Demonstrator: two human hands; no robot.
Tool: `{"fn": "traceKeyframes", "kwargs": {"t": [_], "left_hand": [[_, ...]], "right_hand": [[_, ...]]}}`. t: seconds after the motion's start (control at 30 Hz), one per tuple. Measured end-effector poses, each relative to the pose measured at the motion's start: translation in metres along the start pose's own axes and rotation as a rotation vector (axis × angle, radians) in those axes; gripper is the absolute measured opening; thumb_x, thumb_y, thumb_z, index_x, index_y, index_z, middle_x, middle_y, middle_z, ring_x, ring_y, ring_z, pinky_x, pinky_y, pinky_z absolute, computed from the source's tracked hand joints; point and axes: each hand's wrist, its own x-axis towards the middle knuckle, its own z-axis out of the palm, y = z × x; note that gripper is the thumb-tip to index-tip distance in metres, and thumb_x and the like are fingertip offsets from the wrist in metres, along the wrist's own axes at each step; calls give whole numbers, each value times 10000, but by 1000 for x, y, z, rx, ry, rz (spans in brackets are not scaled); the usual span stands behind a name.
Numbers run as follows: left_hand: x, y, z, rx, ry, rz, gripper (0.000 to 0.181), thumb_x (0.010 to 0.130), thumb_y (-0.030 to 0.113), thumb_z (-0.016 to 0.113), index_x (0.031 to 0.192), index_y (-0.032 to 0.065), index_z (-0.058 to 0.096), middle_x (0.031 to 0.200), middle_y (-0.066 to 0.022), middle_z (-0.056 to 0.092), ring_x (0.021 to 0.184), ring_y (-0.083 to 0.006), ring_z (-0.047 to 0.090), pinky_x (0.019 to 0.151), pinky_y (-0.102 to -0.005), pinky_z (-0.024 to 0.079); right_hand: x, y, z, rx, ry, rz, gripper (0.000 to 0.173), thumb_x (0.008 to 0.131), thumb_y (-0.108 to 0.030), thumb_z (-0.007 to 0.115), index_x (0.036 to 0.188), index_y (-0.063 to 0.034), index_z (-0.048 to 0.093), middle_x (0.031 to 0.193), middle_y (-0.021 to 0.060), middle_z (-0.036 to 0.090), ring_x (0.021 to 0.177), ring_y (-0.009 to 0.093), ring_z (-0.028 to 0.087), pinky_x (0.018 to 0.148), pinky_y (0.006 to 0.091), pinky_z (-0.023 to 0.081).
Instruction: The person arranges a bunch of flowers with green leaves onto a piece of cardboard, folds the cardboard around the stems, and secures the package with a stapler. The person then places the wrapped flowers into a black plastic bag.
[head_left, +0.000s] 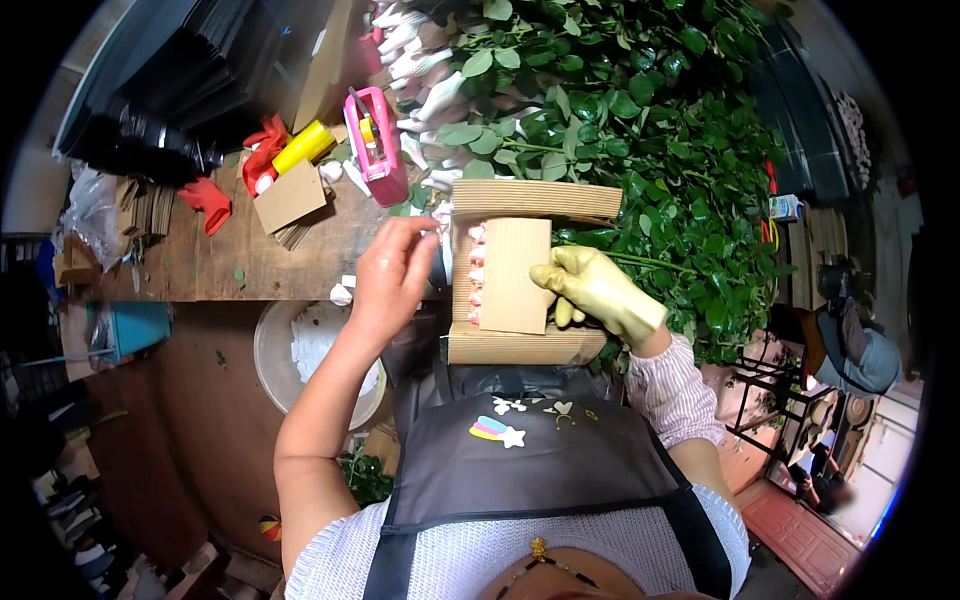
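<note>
Before me at the table's edge lies a corrugated cardboard wrap (536, 198), its two side flaps raised. A flat cardboard sheet (516, 276) rests inside it, over a row of pale pink flower heads (475, 275). My right hand (604, 289), in a yellow rubber glove, is at the sheet's right edge, thumb on top; its fingers are partly hidden. My bare left hand (397, 274) is raised just left of the wrap, its fingers apart from the flowers, with nothing clearly seen between them. Green leafy stems (675, 262) spread out to the right.
A pink tape dispenser (386, 172), small cardboard pieces (291, 196), a yellow roll (304, 146) and red gloves (206, 204) lie on the wooden table (225, 262). Flowers in white net sleeves (439, 97) lie beyond. Below stands a round plastic tub (271, 375). Another person (825, 484) is far right.
</note>
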Motion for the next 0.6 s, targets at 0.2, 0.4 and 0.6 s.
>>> {"fn": "traceKeyframes", "kwargs": {"t": [0.2,0.4,0.6], "left_hand": [[15,15,39,276,-532,299,661,821,272,838,1345,7,534,1057,-214,667,926,-417,683,802,-468,570],[33,15,61,415,-835,240,909,630,439,959,1186,16,376,1038,-263,655,973,-473,678,815,-501,573],[37,13,63,460,-861,241,954,608,503,955,1176,2,374,996,-269,673,925,-492,679,802,-504,573]], "right_hand": [[24,5,5,-138,-29,29,322,1043,-336,625,941,-32,650,750,41,696,580,90,665,501,235,492],[-18,0,14,-692,316,-259,334,1032,-352,600,915,-51,687,696,54,713,570,157,678,562,348,535],[-96,39,-15,-229,-136,269,370,1018,-374,647,811,-75,713,638,32,679,522,104,623,504,261,491]]}}
